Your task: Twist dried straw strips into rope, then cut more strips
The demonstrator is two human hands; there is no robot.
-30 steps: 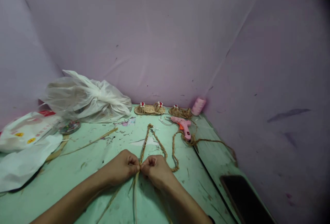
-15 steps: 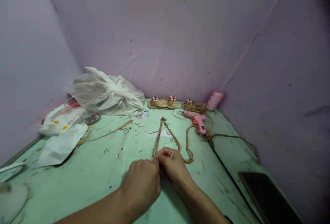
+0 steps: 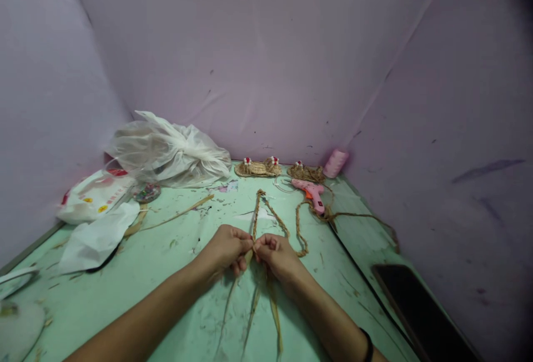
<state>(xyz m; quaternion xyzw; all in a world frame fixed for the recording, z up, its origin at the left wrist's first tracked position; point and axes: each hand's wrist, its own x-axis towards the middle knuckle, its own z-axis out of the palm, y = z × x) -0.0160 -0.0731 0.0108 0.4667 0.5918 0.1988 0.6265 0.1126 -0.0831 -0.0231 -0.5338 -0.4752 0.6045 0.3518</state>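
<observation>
A thin brown braided cord [image 3: 256, 215] runs from a folded end on the green table down to my fingers, then loops back to the right. My left hand [image 3: 229, 248] pinches the cord's near end between thumb and forefinger. Beside it, almost touching, my right hand [image 3: 275, 252] is closed in a pinch on the same spot. Loose flat strands of plant fibre [image 3: 273, 309] hang from below my fingertips toward me. The exact grip point is partly hidden by the fingers.
A pink glue gun [image 3: 310, 191] lies right of the cord, near a pink thread spool [image 3: 335, 163]. Small woven slippers [image 3: 258, 169] stand by the back wall. At left are a tied plastic bag [image 3: 179, 151] and a white packet [image 3: 100, 192]; a dark phone-like slab [image 3: 412, 301] lies right.
My left hand has turned from a fist to a fingertip pinch and its wrist has shifted outward. The loose strands below the hands now show. The view has shifted slightly.
</observation>
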